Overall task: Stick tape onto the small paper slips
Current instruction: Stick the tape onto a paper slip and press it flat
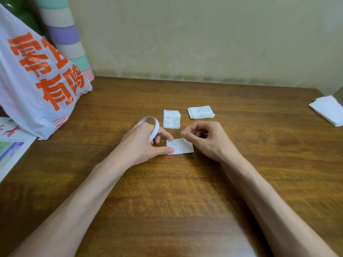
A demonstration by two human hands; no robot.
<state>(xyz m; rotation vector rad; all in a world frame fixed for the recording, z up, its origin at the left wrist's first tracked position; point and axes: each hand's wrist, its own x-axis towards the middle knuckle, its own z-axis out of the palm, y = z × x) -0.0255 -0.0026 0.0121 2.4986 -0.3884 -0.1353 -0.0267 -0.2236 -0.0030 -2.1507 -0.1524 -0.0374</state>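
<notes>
Two hands in frame, operator; key the figure for me, left to right, says the desk.

Operator: (a) Far left on my feed, a white plastic bag (37, 80) with orange lettering stands on the wooden table (167, 197). Behind it a pastel-banded roll (67, 39) stands at the wall (194, 34); below it a printed sheet (11, 153) lies at the table's left edge.

Desk: And the centre?

Operator: (b) The left hand (142, 144) has its fingers passed through the tape roll (155, 127) and curled round it, so the ring stands tilted over the knuckles. Its thumb tip presses the near left corner of the paper slip (181, 147); one fingertip touches the far left corner. (c) The slip lies flat on the table between the two hands, print showing. (d) Farther back, apart from both hands, I read two piles of slips: the left stack (171, 119) near the tape roll, to its right, and the right stack (201, 112) beside that, a gap between them.

Desk: The right hand (207, 140)?

Operator: (e) The right hand is held at the slip's far right corner, fingers curled, thumb pad set against the forefinger. From my screen I cannot tell whether any tape sits between them, nor whether the hand touches the slip. (f) Far right, a folded white paper (328, 111) lies at the table's edge.
</notes>
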